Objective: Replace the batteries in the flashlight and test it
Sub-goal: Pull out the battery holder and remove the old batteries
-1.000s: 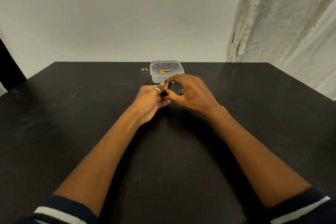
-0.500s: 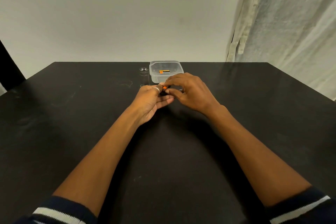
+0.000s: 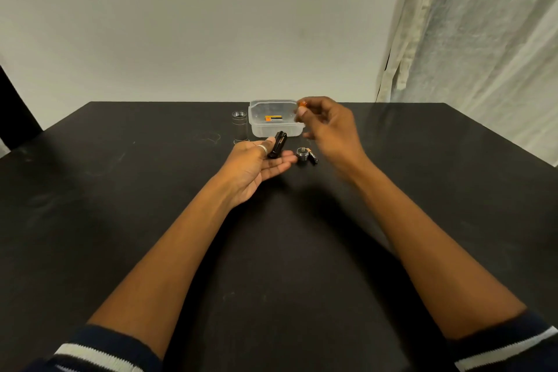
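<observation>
Head view: the left hand, palm up, holds the black battery holder between thumb and fingers; the right hand, raised beside the clear plastic box, pinches an orange-tipped battery

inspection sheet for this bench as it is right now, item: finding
surface: black table, faint scuffs
job's things: black holder in the left hand; held battery, orange end, blurred; loose battery lying beside the cap; spare battery inside the clear box; tube upright, left of the box
clutter: nothing seen
hands: left hand palm up, thumb against the holder; right hand raised, pinches the held battery by the box's right rim
cables: nothing seen
surroundings: plain wall; curtain at right; dark shape at the left edge, cannot tell what
</observation>
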The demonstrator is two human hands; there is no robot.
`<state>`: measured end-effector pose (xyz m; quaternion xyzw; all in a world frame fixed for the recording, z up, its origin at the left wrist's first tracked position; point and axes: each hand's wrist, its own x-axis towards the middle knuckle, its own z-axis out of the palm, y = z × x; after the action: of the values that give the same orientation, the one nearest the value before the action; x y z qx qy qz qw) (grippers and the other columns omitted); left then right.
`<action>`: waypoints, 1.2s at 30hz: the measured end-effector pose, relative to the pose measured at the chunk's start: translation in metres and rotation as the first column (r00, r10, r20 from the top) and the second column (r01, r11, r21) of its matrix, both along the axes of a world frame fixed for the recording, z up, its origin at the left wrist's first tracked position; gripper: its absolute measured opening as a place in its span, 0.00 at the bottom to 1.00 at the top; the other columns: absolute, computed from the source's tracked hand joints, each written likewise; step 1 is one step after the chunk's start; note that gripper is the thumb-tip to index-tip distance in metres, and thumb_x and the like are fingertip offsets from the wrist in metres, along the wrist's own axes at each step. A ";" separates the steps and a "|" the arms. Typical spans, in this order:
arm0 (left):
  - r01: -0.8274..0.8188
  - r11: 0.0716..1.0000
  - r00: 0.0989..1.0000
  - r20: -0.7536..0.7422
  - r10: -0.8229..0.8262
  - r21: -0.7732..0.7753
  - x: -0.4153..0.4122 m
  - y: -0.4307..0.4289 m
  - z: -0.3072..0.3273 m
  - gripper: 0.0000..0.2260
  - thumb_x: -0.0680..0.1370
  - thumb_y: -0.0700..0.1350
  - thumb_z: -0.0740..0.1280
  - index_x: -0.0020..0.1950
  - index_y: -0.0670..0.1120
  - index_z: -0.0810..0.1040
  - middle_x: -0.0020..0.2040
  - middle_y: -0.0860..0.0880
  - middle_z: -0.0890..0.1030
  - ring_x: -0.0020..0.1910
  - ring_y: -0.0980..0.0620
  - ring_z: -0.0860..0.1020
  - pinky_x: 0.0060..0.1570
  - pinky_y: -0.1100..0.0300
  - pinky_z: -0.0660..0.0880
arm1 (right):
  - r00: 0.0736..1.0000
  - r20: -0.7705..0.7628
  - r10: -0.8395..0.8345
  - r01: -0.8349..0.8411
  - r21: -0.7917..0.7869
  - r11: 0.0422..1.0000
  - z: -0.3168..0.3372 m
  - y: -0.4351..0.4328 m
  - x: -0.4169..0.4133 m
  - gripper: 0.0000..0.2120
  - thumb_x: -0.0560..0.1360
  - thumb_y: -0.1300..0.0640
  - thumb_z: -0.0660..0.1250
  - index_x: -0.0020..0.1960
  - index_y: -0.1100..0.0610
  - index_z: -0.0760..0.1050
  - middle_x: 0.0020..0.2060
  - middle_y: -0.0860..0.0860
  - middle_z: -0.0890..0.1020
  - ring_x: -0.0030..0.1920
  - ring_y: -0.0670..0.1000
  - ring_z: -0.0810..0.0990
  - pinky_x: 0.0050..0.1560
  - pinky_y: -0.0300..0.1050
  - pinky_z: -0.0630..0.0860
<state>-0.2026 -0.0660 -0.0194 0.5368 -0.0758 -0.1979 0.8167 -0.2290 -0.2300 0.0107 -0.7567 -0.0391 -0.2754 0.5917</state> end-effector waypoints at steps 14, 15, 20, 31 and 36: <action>0.002 1.000 1.000 0.007 -0.002 0.027 0.001 0.000 -0.001 0.10 0.85 0.42 0.61 0.60 0.36 0.76 0.48 0.37 0.87 0.49 0.43 0.87 0.42 0.58 0.83 | 0.827 -0.386 -0.409 0.244 -0.409 0.879 -0.031 -0.051 0.014 0.09 0.73 0.54 0.75 0.37 0.57 0.86 0.32 0.47 0.84 0.40 0.51 0.84 0.49 0.51 0.85; 0.003 1.000 1.000 0.008 -0.003 0.027 0.001 0.000 -0.001 0.10 0.85 0.42 0.61 0.59 0.36 0.76 0.48 0.37 0.87 0.49 0.42 0.87 0.42 0.58 0.83 | 0.823 -0.387 -0.416 0.241 -0.426 0.872 -0.031 -0.050 0.015 0.09 0.73 0.53 0.75 0.37 0.56 0.86 0.32 0.47 0.84 0.41 0.52 0.84 0.48 0.50 0.85; 0.005 1.000 1.000 0.008 -0.006 0.028 0.001 0.000 0.000 0.10 0.85 0.42 0.62 0.61 0.36 0.76 0.48 0.36 0.87 0.50 0.42 0.87 0.42 0.58 0.83 | 0.833 -0.390 -0.392 0.182 -0.477 0.860 -0.029 -0.044 0.016 0.09 0.74 0.52 0.75 0.40 0.56 0.87 0.35 0.52 0.86 0.41 0.53 0.85 0.49 0.52 0.85; 0.007 1.000 1.000 0.000 -0.007 0.028 0.000 0.000 0.001 0.10 0.85 0.42 0.62 0.60 0.36 0.76 0.48 0.36 0.86 0.50 0.42 0.87 0.42 0.57 0.83 | 0.853 -0.358 -0.380 0.163 -0.509 0.845 -0.028 -0.041 0.015 0.08 0.75 0.57 0.71 0.38 0.56 0.86 0.34 0.52 0.87 0.39 0.50 0.86 0.50 0.52 0.85; 0.006 0.999 1.000 -0.003 -0.006 0.031 0.001 0.000 0.001 0.10 0.85 0.42 0.62 0.61 0.36 0.76 0.48 0.37 0.87 0.50 0.42 0.87 0.42 0.57 0.83 | 0.845 -0.370 -0.387 0.170 -0.499 0.850 -0.029 -0.041 0.017 0.09 0.74 0.60 0.72 0.35 0.55 0.84 0.30 0.50 0.86 0.36 0.46 0.86 0.49 0.50 0.86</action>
<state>-0.2019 -0.0661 -0.0189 0.5490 -0.0732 -0.2024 0.8077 -0.2124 -0.2711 -0.0182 -0.9122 0.1524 -0.1580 0.3459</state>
